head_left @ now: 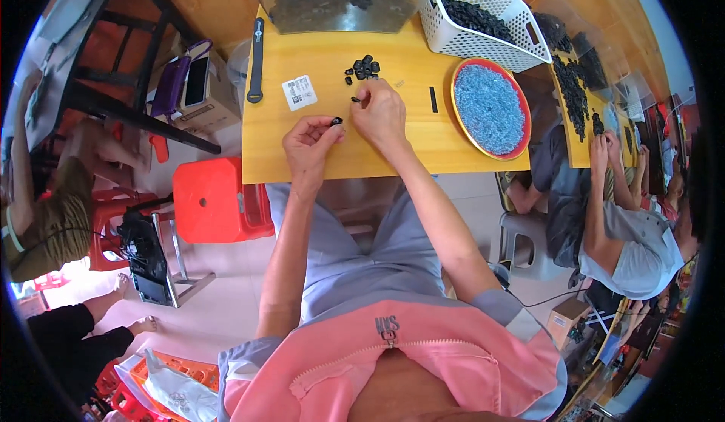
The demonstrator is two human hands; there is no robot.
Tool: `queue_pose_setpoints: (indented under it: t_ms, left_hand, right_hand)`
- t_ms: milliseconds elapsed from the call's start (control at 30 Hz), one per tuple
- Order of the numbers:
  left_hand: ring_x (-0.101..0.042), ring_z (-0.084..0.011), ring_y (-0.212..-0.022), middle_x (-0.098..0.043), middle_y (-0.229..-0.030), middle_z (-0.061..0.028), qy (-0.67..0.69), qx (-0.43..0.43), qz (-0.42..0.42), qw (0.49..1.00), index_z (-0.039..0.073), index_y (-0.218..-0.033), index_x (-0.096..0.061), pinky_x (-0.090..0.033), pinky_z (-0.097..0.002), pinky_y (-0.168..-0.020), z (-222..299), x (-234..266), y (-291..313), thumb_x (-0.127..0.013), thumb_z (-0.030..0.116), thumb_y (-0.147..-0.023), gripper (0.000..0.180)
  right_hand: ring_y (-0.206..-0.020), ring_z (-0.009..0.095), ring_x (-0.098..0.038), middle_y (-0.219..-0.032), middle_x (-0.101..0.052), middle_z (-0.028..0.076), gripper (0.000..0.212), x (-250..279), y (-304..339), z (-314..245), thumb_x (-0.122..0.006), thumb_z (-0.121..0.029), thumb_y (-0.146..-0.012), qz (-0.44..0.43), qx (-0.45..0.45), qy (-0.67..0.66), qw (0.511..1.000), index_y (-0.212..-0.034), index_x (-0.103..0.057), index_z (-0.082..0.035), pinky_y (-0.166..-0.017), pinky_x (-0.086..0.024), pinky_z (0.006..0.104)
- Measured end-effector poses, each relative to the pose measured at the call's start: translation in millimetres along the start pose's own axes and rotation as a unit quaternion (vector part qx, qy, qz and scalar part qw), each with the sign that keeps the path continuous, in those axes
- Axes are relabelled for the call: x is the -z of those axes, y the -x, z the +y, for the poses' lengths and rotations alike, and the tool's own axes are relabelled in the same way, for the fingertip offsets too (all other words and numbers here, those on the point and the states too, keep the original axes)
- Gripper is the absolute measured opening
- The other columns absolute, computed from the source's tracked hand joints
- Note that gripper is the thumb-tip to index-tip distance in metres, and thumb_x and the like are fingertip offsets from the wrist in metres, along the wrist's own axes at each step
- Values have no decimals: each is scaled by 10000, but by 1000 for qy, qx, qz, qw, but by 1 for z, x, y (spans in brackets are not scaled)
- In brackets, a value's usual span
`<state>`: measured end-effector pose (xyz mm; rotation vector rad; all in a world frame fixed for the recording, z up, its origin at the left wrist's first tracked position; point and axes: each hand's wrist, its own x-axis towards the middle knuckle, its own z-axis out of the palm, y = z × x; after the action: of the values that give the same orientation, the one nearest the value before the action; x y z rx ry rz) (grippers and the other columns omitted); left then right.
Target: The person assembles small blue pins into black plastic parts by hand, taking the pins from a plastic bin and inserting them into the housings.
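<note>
Over the front of the yellow table (276, 150), my left hand (308, 144) pinches a small black plastic piece (337, 121) between thumb and fingertips. My right hand (381, 116), just to its right, is closed with another small black piece (355, 100) at its fingertips. A loose pile of small black plastic parts (366, 67) lies just beyond the right hand. To the right, a round red and yellow tray (455, 89) holds many tiny clear-blue pieces (489, 111). A white square label (300, 92) lies left of the pile, and a short black strip (433, 99) sits right of it.
Along the table's back stand a clear bin (340, 15) and a white perforated basket (483, 55), both holding black parts. A black strap (257, 63) lies at the left edge. A red stool (219, 199) stands left; a co-worker's hands (608, 150) are at the right-hand table.
</note>
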<state>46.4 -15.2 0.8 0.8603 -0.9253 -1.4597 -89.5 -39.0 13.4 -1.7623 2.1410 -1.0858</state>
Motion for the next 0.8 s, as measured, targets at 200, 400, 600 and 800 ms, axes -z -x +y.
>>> queue_pose_setpoints:
  t_ms: [200,400,600,800]
  left_hand:
    - [-605,-111,-683,-623,-799,-68,12,49,-35,998,-24,-898,-594,-527,-227,-636,4,-8,-2,-622,-25,-772,130]
    - [-607,-120,-707,-634,-842,-67,27,81,-101,991,-7,-921,-603,-522,-227,-656,-13,-28,-6,-626,2,-778,145]
    - [-612,-120,-703,-635,-829,-74,17,76,-127,989,-15,-924,-604,-524,-229,-653,-20,-35,-7,-637,1,-769,159]
    - [-612,-118,-676,-636,-782,-78,-1,78,-129,989,-27,-927,-605,-520,-225,-644,-22,-34,-7,-632,-9,-765,165]
  right_hand:
    - [-617,116,-567,-712,-592,49,113,30,22,17,-643,9,-668,-76,-85,-316,942,-742,-560,-11,-564,-455,227]
    - [-655,65,-560,-766,-603,31,114,69,26,17,-594,42,-758,-96,-122,-483,862,-871,-599,22,-577,-456,187]
    - [-636,65,-559,-755,-604,37,134,71,29,32,-583,42,-765,-108,-93,-434,890,-897,-604,27,-569,-451,184]
    - [-623,58,-553,-742,-606,37,112,70,30,32,-589,36,-759,-110,-84,-398,907,-866,-614,16,-557,-440,185]
